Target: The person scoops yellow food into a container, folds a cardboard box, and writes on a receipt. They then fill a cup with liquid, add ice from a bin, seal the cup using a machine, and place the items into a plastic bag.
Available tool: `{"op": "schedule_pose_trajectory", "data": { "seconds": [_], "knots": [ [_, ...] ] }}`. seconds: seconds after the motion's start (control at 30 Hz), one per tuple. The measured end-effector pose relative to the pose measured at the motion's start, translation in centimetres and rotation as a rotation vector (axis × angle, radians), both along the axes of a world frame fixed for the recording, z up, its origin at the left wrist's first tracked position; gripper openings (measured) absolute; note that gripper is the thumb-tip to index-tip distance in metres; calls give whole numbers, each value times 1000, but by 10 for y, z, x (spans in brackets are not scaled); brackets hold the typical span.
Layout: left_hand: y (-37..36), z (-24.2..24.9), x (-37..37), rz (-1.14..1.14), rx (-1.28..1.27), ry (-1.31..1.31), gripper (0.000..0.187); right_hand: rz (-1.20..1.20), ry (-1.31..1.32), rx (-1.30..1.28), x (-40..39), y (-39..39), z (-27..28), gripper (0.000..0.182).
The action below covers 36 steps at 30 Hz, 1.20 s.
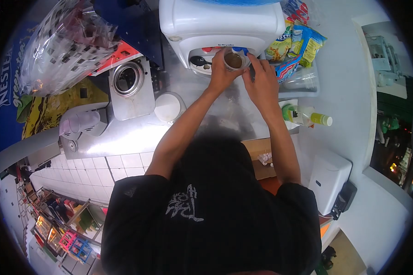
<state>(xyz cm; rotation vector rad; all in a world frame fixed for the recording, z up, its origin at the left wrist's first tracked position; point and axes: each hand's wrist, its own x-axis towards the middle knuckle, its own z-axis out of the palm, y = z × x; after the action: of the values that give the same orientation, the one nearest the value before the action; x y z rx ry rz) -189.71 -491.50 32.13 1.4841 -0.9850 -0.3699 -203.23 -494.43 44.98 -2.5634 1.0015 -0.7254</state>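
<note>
Step in hand, as judged: steadying the cup [234, 61] at the white dispenser [222, 26], twelve o'clock. Left hand [220, 76] has its grip closed round it (brown contents); right hand [262, 84] at three o'clock, closure unclear. Next move likely calls for keeping it level.

Arms [183, 123] forward, left fingers [218, 63] and right fingers [257, 65] curved, close together.
</note>
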Motion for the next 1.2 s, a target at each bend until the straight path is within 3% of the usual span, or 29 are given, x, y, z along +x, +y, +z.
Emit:
{"op": "schedule_pose_trajectory", "data": {
  "seconds": [0.4,0.67,1.2],
  "knots": [
    [4,15,-2,35,3,-61,82,-28,23,70,0,3,1,42],
    [0,11,-1,5,-44,-34,84,-11,-3,41,-1,2,-1,47],
    [3,15,-4,-48,109,1,89,-2,-134,173,-14,2,-8,58]
  ]
}}
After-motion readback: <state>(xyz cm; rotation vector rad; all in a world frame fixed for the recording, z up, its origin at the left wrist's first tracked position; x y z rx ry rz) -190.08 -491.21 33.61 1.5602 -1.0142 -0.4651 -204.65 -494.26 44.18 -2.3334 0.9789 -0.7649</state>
